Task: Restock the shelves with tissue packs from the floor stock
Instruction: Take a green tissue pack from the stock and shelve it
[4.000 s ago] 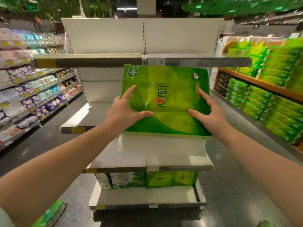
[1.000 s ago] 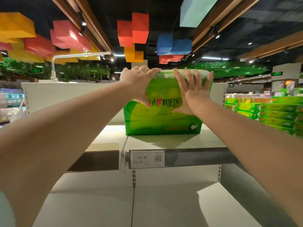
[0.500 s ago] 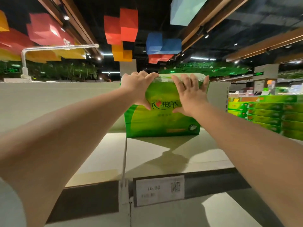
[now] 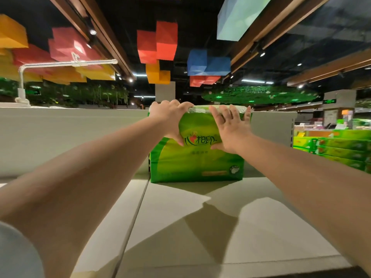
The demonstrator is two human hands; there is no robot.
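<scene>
Now seating green plastic-wrapped tissue pack (image 4: 195, 157) upright on pale top shelf (image 4: 200, 227), against its back panel. Left hand (image 4: 170, 117) curled over pack's top edge, right hand (image 4: 230, 125) pressed flat-fingered on its front. Next, probably: let go, fetch another pack.

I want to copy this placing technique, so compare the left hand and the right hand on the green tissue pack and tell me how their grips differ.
The left hand curls its fingers over the top edge of the green plastic tissue pack; the right hand lies flat against the pack's front with fingers straight and spread. The left hand sits at the upper left corner; the right hand sits right of the printed logo. Both touch the pack, which stands on the pale shelf.
</scene>
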